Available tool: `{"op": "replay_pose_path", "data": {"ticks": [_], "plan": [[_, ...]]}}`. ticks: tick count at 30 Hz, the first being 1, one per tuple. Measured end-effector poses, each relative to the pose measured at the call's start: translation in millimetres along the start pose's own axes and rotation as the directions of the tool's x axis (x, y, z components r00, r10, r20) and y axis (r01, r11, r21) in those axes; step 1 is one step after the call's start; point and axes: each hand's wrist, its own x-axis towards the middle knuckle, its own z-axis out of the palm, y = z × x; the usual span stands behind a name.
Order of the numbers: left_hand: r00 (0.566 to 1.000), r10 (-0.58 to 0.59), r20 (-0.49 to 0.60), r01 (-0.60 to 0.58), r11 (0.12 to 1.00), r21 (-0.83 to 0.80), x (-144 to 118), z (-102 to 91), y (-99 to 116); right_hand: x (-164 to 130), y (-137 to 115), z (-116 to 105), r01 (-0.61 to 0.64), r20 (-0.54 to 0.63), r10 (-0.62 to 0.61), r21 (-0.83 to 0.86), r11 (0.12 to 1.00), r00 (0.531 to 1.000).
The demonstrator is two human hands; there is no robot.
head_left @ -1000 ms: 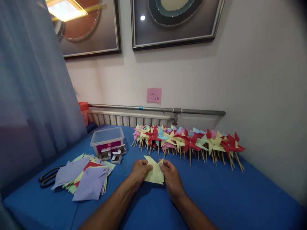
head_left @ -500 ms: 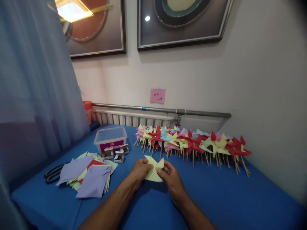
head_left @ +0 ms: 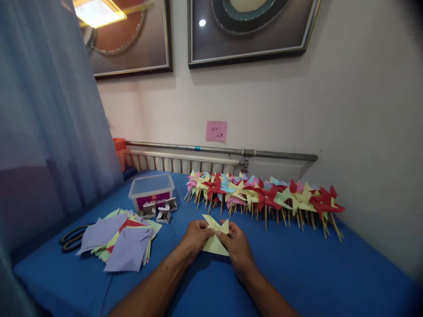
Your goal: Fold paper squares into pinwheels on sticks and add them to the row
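While your left hand (head_left: pixel 195 235) and right hand (head_left: pixel 237 245) pinch the yellow paper pinwheel blank (head_left: pixel 215 237) from either side, its fingers closed on the folded corners near the middle, the sheet sits just above the blue table (head_left: pixel 330 273), right in front of you and a little short of the row of finished pinwheels (head_left: pixel 264 196) lined up along the wall. Your fingertips are clamped together on the paper, not spread. The risk, as I judge it, is that the gathered points spring back: if either thumb eases off, the flaps will likely flip open and you lose the centre alignment. Squeeze too hard and you could crease the curved vanes flat. To your left, the stack of cut paper squares (head_left: pixel 119 244) lies loose and fanned, with scissors (head_left: pixel 71 237) beside it; a sweeping forearm could scatter them. The small open boxes (head_left: pixel 158 212) in front of the clear plastic tub (head_left: pixel 151 191) sit near your left hand and could be knocked over
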Motion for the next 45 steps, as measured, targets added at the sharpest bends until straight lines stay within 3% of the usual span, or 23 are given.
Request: {"op": "replay_pose_path", "data": {"ticks": [21,38,45], "plan": [[0.999,-0.005,0.036,0.006,1.000,-0.023,-7,1.1,4,7,5,-4,0.007,-0.013,-0.009,-0.090,0.996,1.000],[0.998,-0.017,-0.053,0.021,0.996,0.082,-5,3.6,4,7,1,-4,0.043,-0.004,-0.046,-0.282,0.959,0.999],[0.999,0.005,-0.048,-0.001,0.998,0.067,-3,2.1,2,5,1,-2,0.012,0.014,-0.010,-0.159,0.987,1.000]]}}
